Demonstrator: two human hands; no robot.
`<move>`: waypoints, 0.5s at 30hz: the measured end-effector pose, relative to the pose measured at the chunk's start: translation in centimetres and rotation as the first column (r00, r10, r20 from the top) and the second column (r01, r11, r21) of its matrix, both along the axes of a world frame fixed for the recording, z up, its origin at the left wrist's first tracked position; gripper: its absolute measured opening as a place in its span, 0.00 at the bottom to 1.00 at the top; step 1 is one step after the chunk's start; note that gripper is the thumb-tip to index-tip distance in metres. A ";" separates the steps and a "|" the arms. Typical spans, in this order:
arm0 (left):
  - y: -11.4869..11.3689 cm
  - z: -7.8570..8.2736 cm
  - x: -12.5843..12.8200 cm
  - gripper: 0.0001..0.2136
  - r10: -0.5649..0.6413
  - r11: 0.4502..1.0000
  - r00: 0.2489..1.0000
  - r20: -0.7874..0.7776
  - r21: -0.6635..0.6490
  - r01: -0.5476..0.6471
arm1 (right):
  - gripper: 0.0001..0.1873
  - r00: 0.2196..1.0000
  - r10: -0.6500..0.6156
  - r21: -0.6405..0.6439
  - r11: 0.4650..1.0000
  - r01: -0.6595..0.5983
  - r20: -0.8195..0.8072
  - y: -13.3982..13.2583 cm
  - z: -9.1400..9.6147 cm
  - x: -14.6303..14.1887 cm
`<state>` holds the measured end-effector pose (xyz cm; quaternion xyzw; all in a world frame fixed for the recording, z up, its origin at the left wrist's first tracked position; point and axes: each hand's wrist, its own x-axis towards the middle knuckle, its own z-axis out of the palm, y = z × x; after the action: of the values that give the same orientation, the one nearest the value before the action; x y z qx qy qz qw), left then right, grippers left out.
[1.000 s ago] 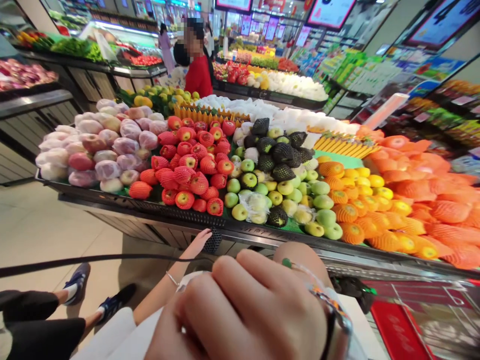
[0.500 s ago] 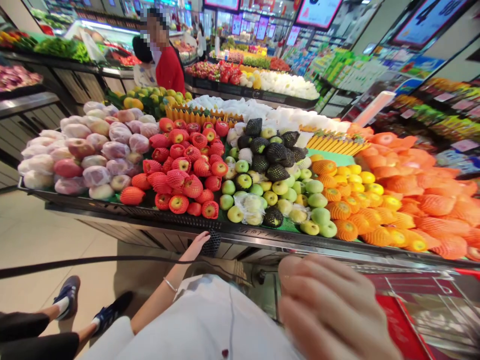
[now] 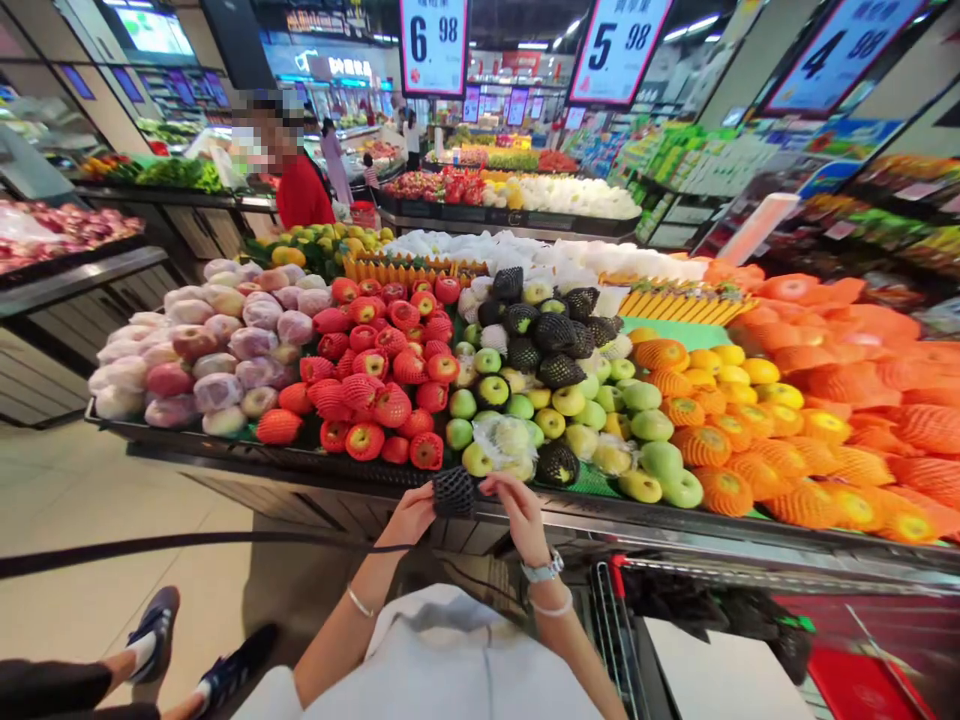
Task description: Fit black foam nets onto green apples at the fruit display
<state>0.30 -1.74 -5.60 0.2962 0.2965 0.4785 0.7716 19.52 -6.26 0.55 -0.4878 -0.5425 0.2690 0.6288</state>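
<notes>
In front of the fruit stand's edge I hold a black foam fruit net [image 3: 454,493] between my two hands. My left hand [image 3: 412,512] is closed on its left side. The fingers of my right hand [image 3: 516,500] are pinched together at its right edge. The net looks rounded, but whether a fruit is inside cannot be made out. Just beyond lie green apples [image 3: 568,401], some in black nets, and a clear plastic-wrapped bundle [image 3: 504,446]. Red apples [image 3: 365,440] in red foam nets are piled to the left of them.
Wrapped pale apples [image 3: 217,350] fill the stand's left end; oranges [image 3: 724,490] fill its right. A shopping cart [image 3: 619,600] stands at my right. A dark cable [image 3: 202,541] crosses at left, near another person's shoes [image 3: 154,630]. A person in red [image 3: 304,195] stands beyond.
My right hand has come from the near right foreground to the net's right side. My left hand, still holding the net, has shifted right and slightly lower in view.
</notes>
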 end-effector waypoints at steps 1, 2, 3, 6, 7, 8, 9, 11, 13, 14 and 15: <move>0.2 0.3 0.5 0.05 -0.021 0.999 0.998 -0.066 0.036 0.023 | 0.11 0.994 0.102 -0.086 0.991 -0.105 -0.036 0.2 -0.6 -0.7; 0.4 0.5 0.8 0.05 -0.055 0.995 0.988 -0.146 0.074 0.067 | 0.12 0.981 0.172 -0.150 0.971 -0.185 -0.092 0.3 -1.1 -1.0; 0.5 0.6 1.0 0.07 -0.094 0.987 0.973 -0.212 0.111 0.119 | 0.13 0.965 0.212 -0.189 0.952 -0.239 -0.152 0.6 -1.5 -0.9; 0.8 0.2 1.0 0.15 -0.204 0.948 0.937 -0.283 0.184 0.261 | 0.18 0.933 0.244 -0.228 0.924 -0.307 -0.265 1.0 -2.3 0.5; 0.8 -0.2 1.0 0.17 -0.230 0.937 0.936 -0.266 0.198 0.287 | 0.19 0.926 0.247 -0.237 0.918 -0.318 -0.286 1.0 -2.5 1.0; 0.9 -0.5 1.0 0.19 -0.245 0.932 0.938 -0.245 0.208 0.298 | 0.19 0.922 0.242 -0.245 0.915 -0.320 -0.301 1.0 -2.6 1.5; 0.9 -0.9 1.0 0.18 -0.236 0.931 0.942 -0.236 0.221 0.289 | 0.19 0.919 0.237 -0.249 0.914 -0.321 -0.315 0.9 -2.8 1.8; 0.9 -1.4 1.4 0.15 -0.139 0.934 0.943 -0.302 0.276 0.226 | 0.18 0.906 0.241 -0.252 0.907 -0.338 -0.347 0.6 -3.0 2.2; 1.0 -1.6 2.0 0.12 -0.007 0.926 0.914 -0.406 0.342 0.159 | 0.17 0.884 0.267 -0.256 0.889 -0.379 -0.383 0.4 -3.4 2.2; 0.9 -1.6 2.3 0.11 0.035 0.918 0.894 -0.446 0.368 0.148 | 0.16 0.871 0.277 -0.257 0.880 -0.400 -0.406 0.3 -3.6 2.1; 0.9 -1.6 2.6 0.11 0.054 0.911 0.879 -0.474 0.384 0.150 | 0.15 0.857 0.284 -0.254 0.873 -0.416 -0.429 0.2 -3.8 2.0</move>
<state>2.90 -0.87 -7.17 0.5664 0.3619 0.4228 0.6078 21.48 -6.09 -3.27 -0.4184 -0.4370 0.5583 0.5676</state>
